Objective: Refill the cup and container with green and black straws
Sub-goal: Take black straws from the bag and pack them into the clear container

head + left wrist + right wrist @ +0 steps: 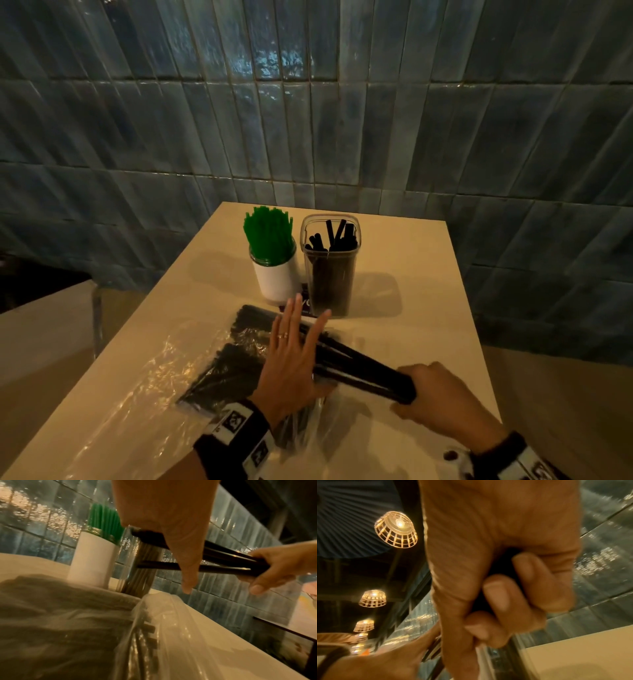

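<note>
A white cup (275, 281) packed with green straws (269, 236) stands at the far middle of the table, also seen in the left wrist view as the cup (92, 559). Beside it on the right is a clear container (329, 270) partly filled with black straws. My right hand (442, 394) grips one end of a bundle of black straws (363, 370) (223, 562), fingers curled round it (496, 595). My left hand (294, 353) lies flat with straight fingers over the bundle's other end. Beneath lies a clear plastic bag (222, 366) holding more black straws.
The cream table (411, 260) sits against a blue tiled wall (308, 120). Loose clear plastic (137, 404) spreads over the table's near left. A dark printed card (306, 305) lies between cup and container. The table's edge runs close on the right.
</note>
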Motion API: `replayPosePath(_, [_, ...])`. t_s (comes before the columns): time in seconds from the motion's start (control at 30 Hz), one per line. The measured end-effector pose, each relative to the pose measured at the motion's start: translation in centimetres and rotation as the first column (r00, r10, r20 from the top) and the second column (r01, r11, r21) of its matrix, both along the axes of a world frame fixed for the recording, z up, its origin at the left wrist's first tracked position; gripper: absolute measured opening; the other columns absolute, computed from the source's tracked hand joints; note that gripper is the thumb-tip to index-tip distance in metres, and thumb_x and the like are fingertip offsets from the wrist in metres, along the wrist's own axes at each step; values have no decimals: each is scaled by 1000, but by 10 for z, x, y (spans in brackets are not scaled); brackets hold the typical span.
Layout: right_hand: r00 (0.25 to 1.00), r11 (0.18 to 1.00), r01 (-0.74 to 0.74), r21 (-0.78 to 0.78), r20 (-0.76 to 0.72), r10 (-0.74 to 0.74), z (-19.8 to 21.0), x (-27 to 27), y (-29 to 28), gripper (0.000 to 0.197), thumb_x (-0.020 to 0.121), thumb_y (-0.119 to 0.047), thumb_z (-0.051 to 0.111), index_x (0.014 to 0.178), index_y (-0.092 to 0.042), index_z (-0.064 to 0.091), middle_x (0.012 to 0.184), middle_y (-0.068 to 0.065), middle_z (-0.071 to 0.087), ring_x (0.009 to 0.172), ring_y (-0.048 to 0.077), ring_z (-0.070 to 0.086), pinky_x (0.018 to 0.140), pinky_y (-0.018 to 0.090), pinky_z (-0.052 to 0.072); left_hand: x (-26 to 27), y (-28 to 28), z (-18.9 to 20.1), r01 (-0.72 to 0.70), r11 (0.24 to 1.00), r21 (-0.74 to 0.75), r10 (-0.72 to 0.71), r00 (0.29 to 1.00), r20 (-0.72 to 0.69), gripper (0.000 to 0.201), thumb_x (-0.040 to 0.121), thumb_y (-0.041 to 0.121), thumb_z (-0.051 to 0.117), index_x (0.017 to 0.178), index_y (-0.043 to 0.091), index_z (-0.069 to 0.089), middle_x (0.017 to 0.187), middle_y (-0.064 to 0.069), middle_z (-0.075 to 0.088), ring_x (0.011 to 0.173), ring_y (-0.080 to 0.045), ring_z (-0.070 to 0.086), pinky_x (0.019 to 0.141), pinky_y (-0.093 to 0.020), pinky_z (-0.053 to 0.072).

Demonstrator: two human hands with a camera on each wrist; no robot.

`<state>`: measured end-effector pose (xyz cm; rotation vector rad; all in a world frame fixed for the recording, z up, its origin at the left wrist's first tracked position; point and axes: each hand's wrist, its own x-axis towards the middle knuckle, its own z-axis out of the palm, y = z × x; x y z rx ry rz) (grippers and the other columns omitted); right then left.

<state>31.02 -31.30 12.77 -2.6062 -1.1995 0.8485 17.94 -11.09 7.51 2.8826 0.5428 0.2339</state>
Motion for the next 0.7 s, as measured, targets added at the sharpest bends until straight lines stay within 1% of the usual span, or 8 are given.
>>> replayPosePath(0.1, [998, 998, -55, 27, -23, 56, 6, -14, 15, 33, 82, -39, 63, 113, -30, 57, 106, 2, 62, 101, 17, 56, 80, 27, 47, -3, 12, 7, -49, 992, 120, 48, 999, 5, 75, 52, 51, 79, 117, 32, 47, 149, -17, 29, 139, -38, 10, 106, -65, 15])
replayPosePath(0.17, [995, 995, -94, 43, -16, 95, 9, -18, 19, 34, 82, -41, 63, 113, -28, 56, 107, 3, 61, 105, 19, 52, 80, 28, 44, -8, 20, 11, -63, 989, 133, 56, 997, 56, 39, 64, 48, 69, 98, 33, 58, 143, -12, 40, 137, -39, 22, 110, -63, 8])
replayPosePath(0.23, [993, 990, -107, 91, -41, 111, 15, -18, 22, 30, 80, -46, 65, 104, -31, 56, 101, 2, 61, 102, 18, 52, 77, 29, 44, -11, 23, 17, -59, 997, 56, 53, 994, 97, 28, 82, 53, 46, 87, 31, 63, 120, -3, 61, 119, -30, 52, 106, -59, 28])
replayPosePath(0.3, [994, 985, -64, 162, -72, 77, 22, -12, 23, 32, 72, -56, 67, 96, -36, 56, 95, -3, 63, 96, 14, 55, 78, 30, 48, -13, 22, 27, -68, 995, -69, 77, 988, 132, 31, 89, 50, 42, 84, 29, 65, 90, 8, 68, 87, -15, 65, 87, -47, 51])
replayPosePath(0.4, [984, 925, 83, 370, -179, -17, 35, 0, 24, 41, 60, -59, 75, 91, -35, 64, 85, -7, 69, 81, 7, 63, 74, 29, 54, -14, 24, 32, -89, 989, -121, 95, 995, 39, 18, 87, 35, 58, 104, 30, 63, 99, 13, 64, 92, -6, 59, 83, -16, 39])
replayPosePath(0.47, [962, 818, 190, 543, -269, -46, 44, 2, 26, 35, 59, -51, 81, 85, -32, 68, 82, -9, 70, 78, 4, 65, 73, 23, 54, -15, 26, 29, -130, 977, -166, 140, 989, 51, 20, 85, 31, 60, 104, 30, 64, 95, 15, 63, 87, -2, 55, 79, -13, 37])
replayPosePath(0.6, [936, 545, 333, 770, -339, -94, 43, -14, 49, 37, 54, -58, 77, 70, -25, 70, 71, -8, 69, 68, 4, 64, 65, 17, 49, -5, 17, 21, -66, 981, -183, 90, 988, 125, 21, 70, 29, 77, 88, 31, 67, 81, 15, 64, 78, -7, 58, 82, -32, 46])
replayPosePath(0.7, [936, 251, 346, 904, -314, -157, 34, -22, 68, 31, 66, -59, 72, 74, -29, 68, 84, -8, 67, 84, 11, 64, 76, 22, 52, 2, 10, 19, -54, 947, -316, 76, 995, 57, 14, 85, 36, 63, 98, 30, 63, 84, 20, 55, 74, 4, 50, 84, -18, 46])
